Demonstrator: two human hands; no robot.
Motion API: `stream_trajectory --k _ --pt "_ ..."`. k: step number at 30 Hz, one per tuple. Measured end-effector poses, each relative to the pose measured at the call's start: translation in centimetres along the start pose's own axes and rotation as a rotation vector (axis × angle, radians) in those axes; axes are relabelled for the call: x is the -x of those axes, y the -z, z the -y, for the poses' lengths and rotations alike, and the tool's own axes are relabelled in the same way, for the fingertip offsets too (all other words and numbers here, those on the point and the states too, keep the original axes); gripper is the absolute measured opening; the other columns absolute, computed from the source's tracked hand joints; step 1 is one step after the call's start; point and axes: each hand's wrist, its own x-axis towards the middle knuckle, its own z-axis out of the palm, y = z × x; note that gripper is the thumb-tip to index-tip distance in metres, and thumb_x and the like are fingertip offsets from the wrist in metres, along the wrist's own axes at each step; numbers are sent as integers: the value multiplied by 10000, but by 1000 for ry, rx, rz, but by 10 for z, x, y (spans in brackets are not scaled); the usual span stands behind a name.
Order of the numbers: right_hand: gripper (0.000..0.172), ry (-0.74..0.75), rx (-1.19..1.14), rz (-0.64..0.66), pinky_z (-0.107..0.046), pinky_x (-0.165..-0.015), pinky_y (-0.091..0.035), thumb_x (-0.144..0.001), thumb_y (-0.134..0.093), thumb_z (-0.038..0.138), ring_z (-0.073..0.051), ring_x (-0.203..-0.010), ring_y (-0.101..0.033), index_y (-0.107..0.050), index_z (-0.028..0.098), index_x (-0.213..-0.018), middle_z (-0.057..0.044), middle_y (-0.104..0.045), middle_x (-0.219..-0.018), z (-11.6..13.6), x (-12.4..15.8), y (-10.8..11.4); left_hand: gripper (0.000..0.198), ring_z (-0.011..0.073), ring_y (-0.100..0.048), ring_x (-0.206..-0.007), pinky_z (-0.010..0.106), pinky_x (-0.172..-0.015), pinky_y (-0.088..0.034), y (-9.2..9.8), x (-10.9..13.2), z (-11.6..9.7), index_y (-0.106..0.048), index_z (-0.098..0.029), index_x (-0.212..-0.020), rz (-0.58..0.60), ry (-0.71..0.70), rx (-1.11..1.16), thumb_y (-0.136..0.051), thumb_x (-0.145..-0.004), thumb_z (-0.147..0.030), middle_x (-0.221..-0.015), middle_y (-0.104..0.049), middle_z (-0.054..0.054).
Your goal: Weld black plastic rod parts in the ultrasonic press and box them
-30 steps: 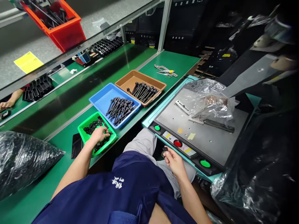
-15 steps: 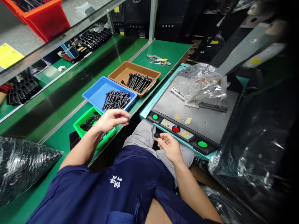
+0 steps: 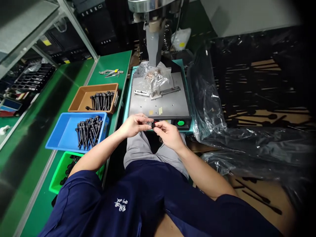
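My left hand [image 3: 135, 125] and my right hand [image 3: 169, 133] meet in front of the press plate, fingertips almost touching. Between them is a small black round part [image 3: 153, 125], pinched by the right thumb and forefinger. The left thumb and fingers are also closed in a pinch, on a tiny dark piece [image 3: 149, 123] pressed against the round part; its kind is too small to tell. To the left, a green bin [image 3: 55, 179] holds small black parts, partly hidden behind my left arm.
A blue tray [image 3: 61, 131] and a brown tray [image 3: 76, 98] hold black rods with knobbed ends. Pliers [image 3: 111, 72] lie on the green bench. The press plate [image 3: 168, 103] carries a plastic-wrapped fixture [image 3: 158, 79] and a green button [image 3: 181, 123]. Plastic-lined boxes [image 3: 209, 108] stand right.
My left hand has moved right, away from the bins, and come together with my right hand. The small parts they hold now touch or nearly touch. The view has turned right.
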Motion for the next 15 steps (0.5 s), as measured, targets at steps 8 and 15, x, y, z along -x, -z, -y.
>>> stream_trajectory --k 8,15 --pt "353 -64 -63 -25 -264 -544 -427 -803 -710 512 -125 -580 -527 -682 172 -894 -18 -652 -724 3 -7 8 426 218 -713 -862 324 -810 -559 3 -11 1 -794 -179 -1047 -20 -134 -116 -778 -785 -513 -930 -750 97" --pt "336 -29 -53 -17 -261 -523 -418 -843 -676 507 -117 -536 -506 -671 172 -874 -7 -625 -671 -1 -10 7 443 243 -716 -930 362 -856 -572 -3 -15 2 -803 -170 -1008 -55 -43 -14 -831 -722 -508 -1001 -761 117"
